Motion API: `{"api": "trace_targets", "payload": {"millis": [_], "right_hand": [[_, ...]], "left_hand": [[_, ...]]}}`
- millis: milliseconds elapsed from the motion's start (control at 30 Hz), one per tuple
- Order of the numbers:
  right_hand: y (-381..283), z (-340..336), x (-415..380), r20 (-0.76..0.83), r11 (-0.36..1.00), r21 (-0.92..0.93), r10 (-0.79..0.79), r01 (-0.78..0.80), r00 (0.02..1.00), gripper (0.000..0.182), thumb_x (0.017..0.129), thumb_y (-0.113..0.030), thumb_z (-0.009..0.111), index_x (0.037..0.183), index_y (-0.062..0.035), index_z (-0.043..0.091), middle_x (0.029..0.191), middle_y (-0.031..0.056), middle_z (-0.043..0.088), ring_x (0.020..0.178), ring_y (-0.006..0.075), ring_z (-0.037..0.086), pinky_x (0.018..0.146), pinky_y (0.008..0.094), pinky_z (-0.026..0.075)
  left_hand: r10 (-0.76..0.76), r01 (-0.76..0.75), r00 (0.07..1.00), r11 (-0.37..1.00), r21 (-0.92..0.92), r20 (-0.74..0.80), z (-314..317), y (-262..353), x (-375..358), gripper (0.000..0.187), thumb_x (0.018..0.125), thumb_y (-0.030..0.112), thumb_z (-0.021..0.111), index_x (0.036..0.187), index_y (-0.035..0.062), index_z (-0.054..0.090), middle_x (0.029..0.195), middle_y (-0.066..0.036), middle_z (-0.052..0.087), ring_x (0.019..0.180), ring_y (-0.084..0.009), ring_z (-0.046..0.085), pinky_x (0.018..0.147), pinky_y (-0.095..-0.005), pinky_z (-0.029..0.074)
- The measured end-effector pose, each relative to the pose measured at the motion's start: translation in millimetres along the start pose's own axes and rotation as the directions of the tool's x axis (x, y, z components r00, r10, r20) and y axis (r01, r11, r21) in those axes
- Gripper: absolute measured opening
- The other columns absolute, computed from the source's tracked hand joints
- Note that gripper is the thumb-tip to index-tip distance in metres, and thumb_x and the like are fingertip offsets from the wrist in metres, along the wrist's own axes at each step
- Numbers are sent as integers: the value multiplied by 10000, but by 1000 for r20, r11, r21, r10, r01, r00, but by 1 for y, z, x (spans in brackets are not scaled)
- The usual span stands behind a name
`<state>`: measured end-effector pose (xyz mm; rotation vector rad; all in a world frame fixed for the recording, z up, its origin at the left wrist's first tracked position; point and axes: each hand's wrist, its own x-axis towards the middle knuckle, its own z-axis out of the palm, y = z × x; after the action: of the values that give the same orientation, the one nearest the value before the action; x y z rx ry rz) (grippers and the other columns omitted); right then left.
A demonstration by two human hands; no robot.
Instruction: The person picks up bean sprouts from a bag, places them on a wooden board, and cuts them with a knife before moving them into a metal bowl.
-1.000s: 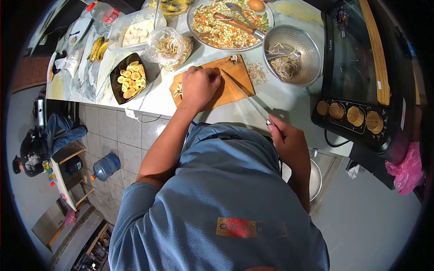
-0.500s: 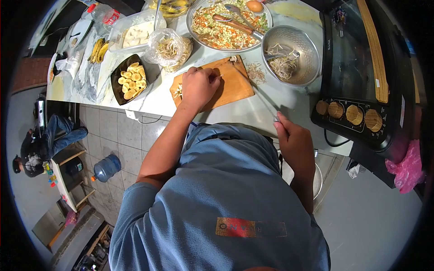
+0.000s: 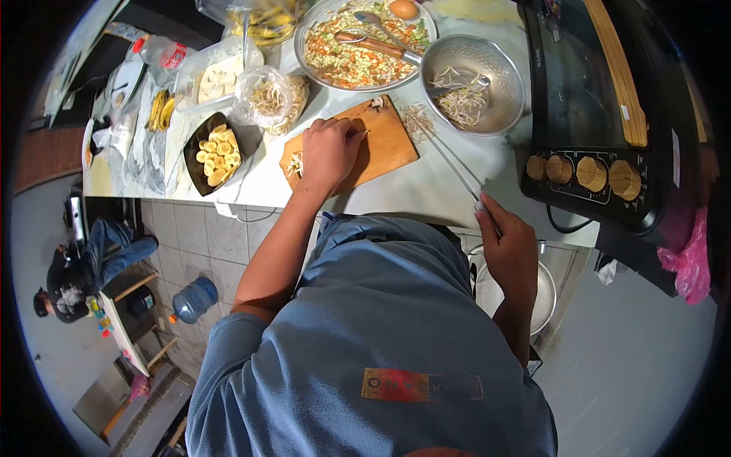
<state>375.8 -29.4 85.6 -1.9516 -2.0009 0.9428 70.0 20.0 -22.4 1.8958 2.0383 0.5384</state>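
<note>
My left hand (image 3: 329, 152) rests on a wooden cutting board (image 3: 388, 145), its fingers curled in and pinched together. A thin pale bit shows at its fingertips, too small to name. Chopped pale pieces (image 3: 295, 163) lie on the board left of that hand, and a small clump (image 3: 378, 103) sits by the board's far edge. My right hand (image 3: 509, 242) is closed round the handle of a long thin knife (image 3: 457, 166). The blade points away to the upper left, its tip right of the board, near thin sprout scraps (image 3: 416, 122) on the counter.
A metal bowl (image 3: 508, 107) holds bean sprouts. Behind are a tray (image 3: 301, 61) of shredded vegetables with an egg (image 3: 403, 8), and a bag of sprouts (image 3: 270, 99). Sliced rounds fill a dark dish (image 3: 204, 183). An oven (image 3: 590, 171) stands right; a person (image 3: 68, 282) sits far left.
The knife's tip has moved off the board to its right, and my right hand has shifted slightly right and down. My left hand stays curled on the board. The whole view has tilted a little.
</note>
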Motion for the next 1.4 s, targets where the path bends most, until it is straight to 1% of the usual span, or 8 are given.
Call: {"api": "trace_targets", "payload": {"millis": [333,533,933,1000,1100,1233,1300,1400], "right_hand": [[22,3,-31,-81,989,120,93,-83,992,314,979,-247,631,1235,-80,702,912,188,713,814,348,697,729,425,523],[26,9,-55,-160,972,210,138,-103,977,312,965,-250,644,1218,-80,710,859,188,702,761,360,688,681,434,520],[22,12,-67,-116,964,228,169,-140,979,312,970,-268,646,1215,-87,714,853,190,705,755,353,691,669,425,516],[21,9,-63,-96,968,190,187,-167,978,322,956,-204,687,1247,-67,701,879,182,729,665,189,649,641,323,491],[27,14,-57,-133,969,226,131,-98,982,327,954,-200,691,1252,-66,698,889,180,732,668,176,638,649,317,493],[20,2,-49,-70,973,201,133,-117,989,327,952,-197,694,1251,-66,698,893,177,733,669,176,631,653,316,494],[16,-3,-47,-26,969,196,160,-151,987,334,968,-278,654,1226,-73,706,901,201,717,761,333,705,691,389,526],[21,-2,-48,-66,972,198,139,-124,988,333,967,-277,655,1227,-76,707,879,199,713,750,332,701,679,395,519]], "left_hand": [[187,-196,980,967,-162,-69,-18,39,58,133,881,184,726,880,52,723,833,-125,717,838,-342,649,803,-447,491],[363,-359,931,895,-267,-36,-7,92,105,223,907,219,747,960,2,738,822,-149,725,715,-254,689,692,-361,533],[85,-21,989,890,-455,119,-18,62,94,288,966,279,704,989,-7,677,773,-80,666,690,-116,580,653,-306,481],[50,24,987,898,-440,156,-26,53,81,281,965,277,705,961,-3,686,745,-67,649,664,-102,553,631,-310,466],[104,-44,983,931,-362,148,-27,40,65,243,958,257,711,938,17,741,729,-77,672,671,-125,599,663,-306,492],[87,-17,983,924,-383,164,-16,31,61,224,941,251,727,986,34,762,776,-92,714,696,-153,639,702,-313,513],[163,-100,975,926,-364,148,-13,32,63,205,938,180,705,1063,24,747,826,-152,745,713,-244,718,691,-345,553],[258,-177,956,887,-426,140,-6,31,68,213,941,139,698,1133,54,739,953,-134,758,811,-180,709,759,-318,541]]}}
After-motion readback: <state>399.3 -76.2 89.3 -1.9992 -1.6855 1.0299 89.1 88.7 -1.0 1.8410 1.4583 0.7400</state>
